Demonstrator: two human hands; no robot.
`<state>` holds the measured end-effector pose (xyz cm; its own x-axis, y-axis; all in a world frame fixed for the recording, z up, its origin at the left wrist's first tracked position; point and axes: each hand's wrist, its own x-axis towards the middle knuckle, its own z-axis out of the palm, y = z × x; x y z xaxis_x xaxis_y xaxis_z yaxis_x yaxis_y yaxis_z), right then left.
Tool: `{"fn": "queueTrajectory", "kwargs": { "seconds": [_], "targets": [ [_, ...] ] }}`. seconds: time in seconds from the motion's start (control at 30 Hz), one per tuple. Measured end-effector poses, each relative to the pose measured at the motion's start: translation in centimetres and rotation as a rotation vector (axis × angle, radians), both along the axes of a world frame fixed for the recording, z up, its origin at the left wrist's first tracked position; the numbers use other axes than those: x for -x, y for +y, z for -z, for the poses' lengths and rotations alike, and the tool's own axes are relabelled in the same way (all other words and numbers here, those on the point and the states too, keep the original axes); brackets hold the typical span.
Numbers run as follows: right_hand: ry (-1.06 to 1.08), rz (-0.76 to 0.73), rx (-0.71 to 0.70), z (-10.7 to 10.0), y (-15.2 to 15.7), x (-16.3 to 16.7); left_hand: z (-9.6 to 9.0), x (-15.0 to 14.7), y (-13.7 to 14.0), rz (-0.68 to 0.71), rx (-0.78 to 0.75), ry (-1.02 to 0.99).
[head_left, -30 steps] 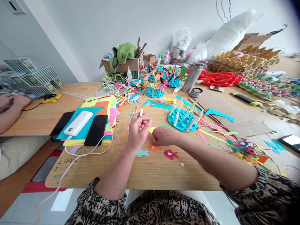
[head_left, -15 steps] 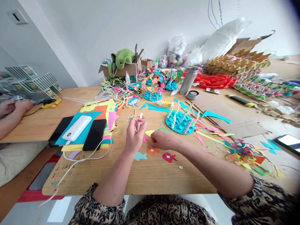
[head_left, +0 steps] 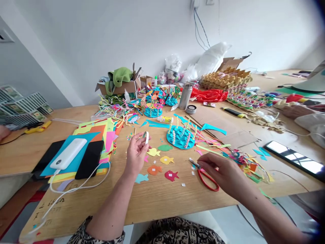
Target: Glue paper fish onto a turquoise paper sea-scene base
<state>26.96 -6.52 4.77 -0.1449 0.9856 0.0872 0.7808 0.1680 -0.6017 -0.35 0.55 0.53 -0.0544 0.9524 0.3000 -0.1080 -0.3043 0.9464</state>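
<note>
My left hand pinches a narrow white strip, which looks like foam tape, above the table. My right hand has its fingers closed at the pivot of red-handled scissors, whose blades point away to the left. Between my hands lie paper fish: an orange fish and a red fish, each with a white square on it, and a yellow-orange fish. A pale yellow fish, a light blue fish and a green cutout lie around them.
A blue egg-carton base with twisted paper stalks stands beyond the fish. At left, a power bank and a phone lie on coloured paper. Paper scraps and another phone are at right. Other people's hands show at both sides.
My right hand has moved right, from the fish to the scissors. My left hand still holds the white strip. The view has turned to the right.
</note>
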Motion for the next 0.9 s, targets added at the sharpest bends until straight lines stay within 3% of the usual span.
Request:
{"fn": "queueTrajectory", "kwargs": {
  "seconds": [0.17, 0.37, 0.6, 0.9],
  "targets": [
    [0.214, -0.066, -0.209, -1.8, 2.9, 4.8, 0.3, -0.8, -0.2, 0.121, 0.025, 0.002],
    [0.267, -0.198, -0.248, -0.3, 6.7, 9.6, 0.4, -1.1, -0.5, 0.156, 0.026, -0.014],
    [0.225, -0.236, -0.318, 1.2, 7.6, 10.8, 0.1, -1.3, -0.9, 0.172, 0.047, 0.044],
    [-0.085, -0.323, -0.695, 0.5, 6.0, 10.7, 0.0, -1.3, -0.7, 0.07, 0.111, 0.017]
  ]
}}
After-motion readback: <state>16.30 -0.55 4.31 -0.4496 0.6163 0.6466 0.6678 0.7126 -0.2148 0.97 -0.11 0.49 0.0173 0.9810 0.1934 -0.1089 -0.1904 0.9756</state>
